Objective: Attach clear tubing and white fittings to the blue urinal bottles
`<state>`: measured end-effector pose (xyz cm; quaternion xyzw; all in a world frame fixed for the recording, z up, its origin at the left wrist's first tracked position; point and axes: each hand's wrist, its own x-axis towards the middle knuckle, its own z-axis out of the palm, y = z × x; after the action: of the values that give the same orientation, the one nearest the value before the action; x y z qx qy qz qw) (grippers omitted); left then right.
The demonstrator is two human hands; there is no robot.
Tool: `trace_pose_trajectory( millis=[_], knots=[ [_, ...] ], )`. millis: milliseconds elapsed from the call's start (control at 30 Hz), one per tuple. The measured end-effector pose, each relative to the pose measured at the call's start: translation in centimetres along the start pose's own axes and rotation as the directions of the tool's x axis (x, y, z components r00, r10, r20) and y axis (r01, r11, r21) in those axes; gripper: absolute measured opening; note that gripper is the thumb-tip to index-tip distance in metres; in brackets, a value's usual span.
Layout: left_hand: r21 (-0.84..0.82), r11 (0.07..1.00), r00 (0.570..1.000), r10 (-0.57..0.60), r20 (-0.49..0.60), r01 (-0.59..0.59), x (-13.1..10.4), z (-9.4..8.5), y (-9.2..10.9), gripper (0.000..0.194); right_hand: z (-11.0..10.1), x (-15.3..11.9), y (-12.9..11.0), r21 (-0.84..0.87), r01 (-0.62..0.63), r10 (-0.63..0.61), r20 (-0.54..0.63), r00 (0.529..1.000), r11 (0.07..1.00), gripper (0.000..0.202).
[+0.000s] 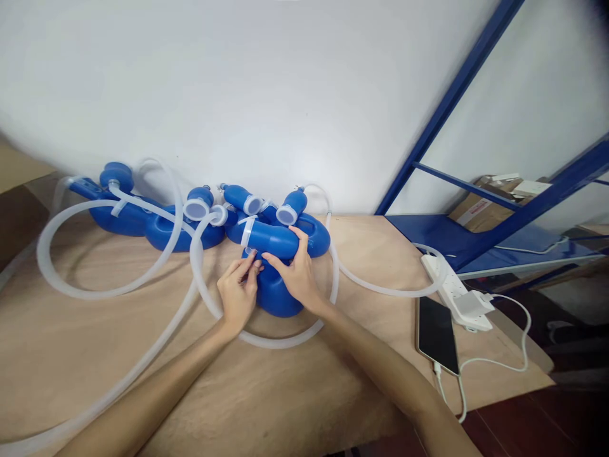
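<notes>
In the middle of the table, a blue curved plastic body (273,239) with a whitish strap (247,232) round its left end rests on other blue pieces. My left hand (238,289) is pinched at the strap's lower end; what lies between its fingertips is too small to make out. My right hand (299,270) steadies the blue body from the right, its thumb near the strap and its forefinger on top. Below both hands shows a rounded blue part (280,295). Small blue bulbs with whitish caps (287,215) lie just behind.
More blue bodies (121,219) lie at the back left. Long translucent hoses (99,293) loop over the table (143,330). At the right are a black phone (436,333), a white power strip (445,282) with cables, and a blue metal shelf (423,231) holding a cardboard box (480,206).
</notes>
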<state>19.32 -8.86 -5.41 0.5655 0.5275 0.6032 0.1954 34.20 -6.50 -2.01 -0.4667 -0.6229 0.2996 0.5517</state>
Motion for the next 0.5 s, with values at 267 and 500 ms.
trace_pose_trajectory(
  millis=[267, 500],
  knots=[
    [0.209, 0.966, 0.987, 0.141, 0.077, -0.154, 0.8, -0.2, -0.1, 0.035, 0.0, -0.2, -0.1, -0.055, 0.019, -0.019, -0.009, 1.0, 0.998, 0.079],
    [-0.046, 0.99, 0.982, -0.123, 0.143, 0.131, 2.0, -0.5, 0.3, 0.037, -0.3, 0.3, 0.4, -0.029, 0.005, -0.006, -0.019, 1.0, 1.0, 0.08]
  ],
)
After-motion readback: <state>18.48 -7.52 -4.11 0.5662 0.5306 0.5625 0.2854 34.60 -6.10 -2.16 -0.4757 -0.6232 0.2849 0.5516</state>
